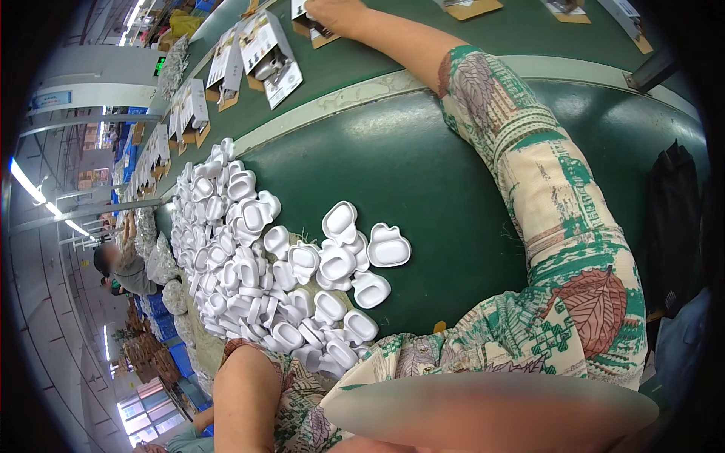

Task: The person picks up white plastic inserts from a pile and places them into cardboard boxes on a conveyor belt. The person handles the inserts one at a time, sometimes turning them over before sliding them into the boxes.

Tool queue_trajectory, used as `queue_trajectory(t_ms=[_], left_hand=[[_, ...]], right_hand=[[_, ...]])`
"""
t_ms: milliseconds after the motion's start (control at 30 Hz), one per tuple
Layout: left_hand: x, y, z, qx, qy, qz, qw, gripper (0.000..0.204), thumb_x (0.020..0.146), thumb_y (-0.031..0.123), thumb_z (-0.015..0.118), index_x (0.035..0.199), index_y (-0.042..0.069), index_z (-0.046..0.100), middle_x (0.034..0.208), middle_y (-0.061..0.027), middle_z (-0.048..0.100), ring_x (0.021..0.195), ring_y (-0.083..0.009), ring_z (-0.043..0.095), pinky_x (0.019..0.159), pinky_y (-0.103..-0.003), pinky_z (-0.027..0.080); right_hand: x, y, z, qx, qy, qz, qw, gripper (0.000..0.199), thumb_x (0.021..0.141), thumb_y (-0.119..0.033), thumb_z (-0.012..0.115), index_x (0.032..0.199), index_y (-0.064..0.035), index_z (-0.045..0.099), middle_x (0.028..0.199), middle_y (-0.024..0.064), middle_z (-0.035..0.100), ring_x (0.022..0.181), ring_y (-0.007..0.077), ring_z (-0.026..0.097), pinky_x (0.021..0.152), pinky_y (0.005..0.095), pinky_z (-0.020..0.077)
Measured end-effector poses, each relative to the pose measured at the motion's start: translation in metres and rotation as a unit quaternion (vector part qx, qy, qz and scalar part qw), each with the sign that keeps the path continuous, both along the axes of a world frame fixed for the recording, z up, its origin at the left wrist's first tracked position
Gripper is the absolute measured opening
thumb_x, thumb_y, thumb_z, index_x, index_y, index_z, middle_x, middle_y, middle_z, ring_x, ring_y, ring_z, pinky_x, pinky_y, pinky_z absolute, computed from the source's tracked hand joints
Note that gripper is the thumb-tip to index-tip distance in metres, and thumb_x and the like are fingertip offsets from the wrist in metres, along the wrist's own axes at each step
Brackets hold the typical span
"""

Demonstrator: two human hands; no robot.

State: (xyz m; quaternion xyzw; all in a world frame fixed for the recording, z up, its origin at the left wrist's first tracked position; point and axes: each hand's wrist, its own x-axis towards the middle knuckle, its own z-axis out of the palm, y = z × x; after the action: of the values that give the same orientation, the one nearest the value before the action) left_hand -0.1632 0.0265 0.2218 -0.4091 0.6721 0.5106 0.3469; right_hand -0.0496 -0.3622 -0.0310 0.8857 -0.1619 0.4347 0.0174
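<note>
My right arm stretches across the green work surface [453, 181] to the conveyor at the top. There my right hand [337, 15] bends over an open printed box [322, 38], touching its upper part. The fingers are curled and partly cut off by the frame's top edge, so what they pinch is hidden. My bare left arm [245, 396] runs down out of the lower edge, and its hand is out of sight. Between the arms lies a large heap of white plastic parts [234, 264], rounded and tray-like. Several lie at its right side, one white part [389, 245] farthest right.
Open printed boxes [272, 64] stand in a row along the green conveyor [393, 49], some with grey items inside. A pale rail [362, 94] divides conveyor from table. Stuffed clear bags [161, 260] and a co-worker [124, 268] are at left; dark cloth [672, 219] hangs at right.
</note>
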Motion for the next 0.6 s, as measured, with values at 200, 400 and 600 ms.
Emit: queue_trajectory(t_ms=[200, 400, 600], left_hand=[[0.004, -0.004, -0.001, -0.006, -0.070, 0.026, 0.997, 0.041, 0.080, 0.020, 0.060, 0.115, 0.000, 0.057, 0.111, -0.0198, 0.060, 0.104, -0.0313, 0.059, 0.088, -0.038, 0.047], [0.128, 0.069, -0.140, -0.537, -0.228, 0.420, 0.695, 0.062, 0.082, 0.021, 0.065, 0.134, -0.001, 0.040, 0.141, -0.0263, 0.034, 0.131, -0.0404, 0.033, 0.107, -0.044, 0.028], [0.173, 0.042, -0.233, -0.580, -0.227, 0.434, 0.651, 0.073, 0.081, 0.027, 0.067, 0.138, -0.002, 0.032, 0.139, -0.0318, 0.032, 0.128, -0.0434, 0.035, 0.106, -0.042, 0.031]], right_hand=[[-0.069, 0.105, 0.003, 0.059, -0.027, 0.328, 0.942, 0.026, 0.072, -0.013, 0.068, 0.094, -0.0023, 0.059, 0.100, 0.0140, 0.058, 0.094, 0.0320, 0.056, 0.081, 0.0418, 0.0475], [-0.221, 0.245, 0.000, -0.026, 0.200, 0.626, 0.753, 0.042, 0.080, -0.030, 0.062, 0.113, -0.0065, 0.052, 0.121, 0.0176, 0.048, 0.115, 0.0314, 0.046, 0.089, 0.0530, 0.0413], [-0.172, 0.201, -0.018, 0.033, 0.203, 0.524, 0.826, 0.029, 0.083, -0.021, 0.050, 0.107, -0.0033, 0.051, 0.114, 0.0170, 0.051, 0.108, 0.0311, 0.052, 0.092, 0.0470, 0.0406]])
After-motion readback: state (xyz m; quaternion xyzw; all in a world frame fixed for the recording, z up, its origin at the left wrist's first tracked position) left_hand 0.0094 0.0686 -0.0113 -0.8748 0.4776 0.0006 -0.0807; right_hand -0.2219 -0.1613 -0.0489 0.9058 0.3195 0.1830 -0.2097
